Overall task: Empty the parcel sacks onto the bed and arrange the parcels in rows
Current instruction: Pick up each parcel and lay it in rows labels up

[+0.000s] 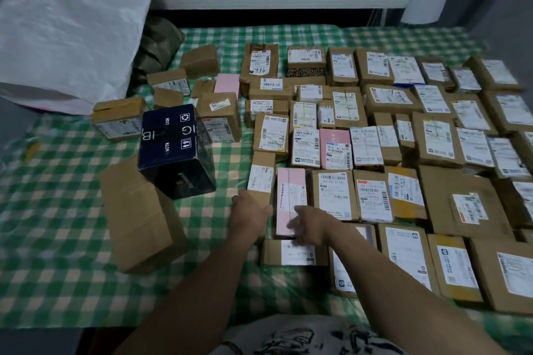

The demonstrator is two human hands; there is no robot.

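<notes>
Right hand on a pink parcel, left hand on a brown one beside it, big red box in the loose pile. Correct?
Not quite: the head view shows the big box is dark blue, not red. Right hand on pink parcel, left hand on brown parcel: correct.

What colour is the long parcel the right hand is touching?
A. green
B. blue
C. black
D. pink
D: the right hand lays its fingers on a long pink parcel, while the left hand grips the narrow brown parcel beside it.
</notes>
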